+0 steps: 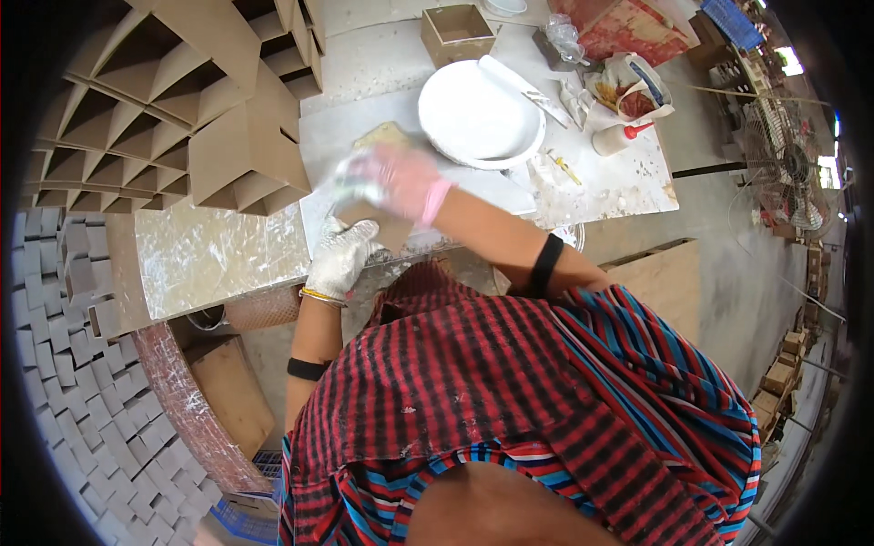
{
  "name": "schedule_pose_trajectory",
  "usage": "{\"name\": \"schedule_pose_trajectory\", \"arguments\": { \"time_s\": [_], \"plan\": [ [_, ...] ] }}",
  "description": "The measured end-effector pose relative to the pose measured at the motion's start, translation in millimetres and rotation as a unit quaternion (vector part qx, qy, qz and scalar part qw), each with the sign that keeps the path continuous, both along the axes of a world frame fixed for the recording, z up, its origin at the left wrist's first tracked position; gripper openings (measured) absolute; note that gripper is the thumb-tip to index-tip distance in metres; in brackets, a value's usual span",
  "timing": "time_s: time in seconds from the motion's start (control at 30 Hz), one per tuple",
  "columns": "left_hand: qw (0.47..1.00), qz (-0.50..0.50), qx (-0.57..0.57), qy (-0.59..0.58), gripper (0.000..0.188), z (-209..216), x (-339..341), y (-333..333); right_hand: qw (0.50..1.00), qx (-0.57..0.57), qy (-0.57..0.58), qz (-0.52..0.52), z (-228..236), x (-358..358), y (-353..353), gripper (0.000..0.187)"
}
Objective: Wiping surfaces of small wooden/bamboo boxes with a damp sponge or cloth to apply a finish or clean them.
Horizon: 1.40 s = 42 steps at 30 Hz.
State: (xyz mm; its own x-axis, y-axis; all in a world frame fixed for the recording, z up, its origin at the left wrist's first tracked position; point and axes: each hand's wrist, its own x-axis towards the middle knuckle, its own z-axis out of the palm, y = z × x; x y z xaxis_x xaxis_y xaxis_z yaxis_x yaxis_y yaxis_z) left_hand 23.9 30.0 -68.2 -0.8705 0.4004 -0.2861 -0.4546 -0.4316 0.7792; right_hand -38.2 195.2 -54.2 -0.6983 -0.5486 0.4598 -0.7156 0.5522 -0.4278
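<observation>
My left hand [340, 257], in a white knitted glove, grips a small brown cardboard piece [392, 231] near the table's front edge, its thumb laid over the top. My right hand [410, 185], in a pink glove, is just above and right of it, smeared by motion. Its fingers and anything in them cannot be made out. A yellowish pad or cloth [384, 135] lies just beyond the right hand. Right of my hands stands a round white basin [439, 136], with a flat white scraper-like tool [523, 86] resting across its rim.
Open brown cardboard boxes [246, 150] are stacked high at the left of the table [218, 246]. An open box [458, 36] sits at the back. On the right are a red-tipped squeeze bottle [612, 139] and a bag [635, 91]. A fan [787, 159] stands farther right.
</observation>
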Motion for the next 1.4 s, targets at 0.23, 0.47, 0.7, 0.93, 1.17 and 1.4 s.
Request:
{"name": "schedule_pose_trajectory", "arguments": {
  "time_s": [0.23,0.47,0.7,0.93,1.17,1.4],
  "plan": [
    [0.656,-0.072,-0.482,0.576,0.04,-16.1,-9.6,-26.0,0.998,0.029,-0.036,0.05,-4.3,8.5,-12.6,0.028],
    [0.99,0.003,-0.134,0.052,0.04,25.4,-2.1,-2.5,0.943,0.007,-0.22,-0.251,12.4,-34.5,56.7,0.036],
    [0.892,-0.009,-0.424,0.154,0.019,1.0,-0.2,1.9,0.856,0.207,-0.276,-0.386,-5.0,-43.6,151.2,0.034],
    [0.859,-0.094,-0.492,0.107,0.018,-45.0,23.7,-3.5,0.82,0.262,-0.344,-0.375,-1.4,-49.6,141.3,0.034],
    [0.984,-0.024,-0.17,-0.043,0.018,-56.2,23.7,-44.0,0.814,0.262,-0.363,-0.37,-11.9,-55.7,149.1,0.034],
    [0.952,0.14,0.091,-0.258,0.021,-137.3,5.7,-61.3,0.861,0.097,-0.362,-0.344,-27.6,-58.1,196.3,0.038]
  ]
}}
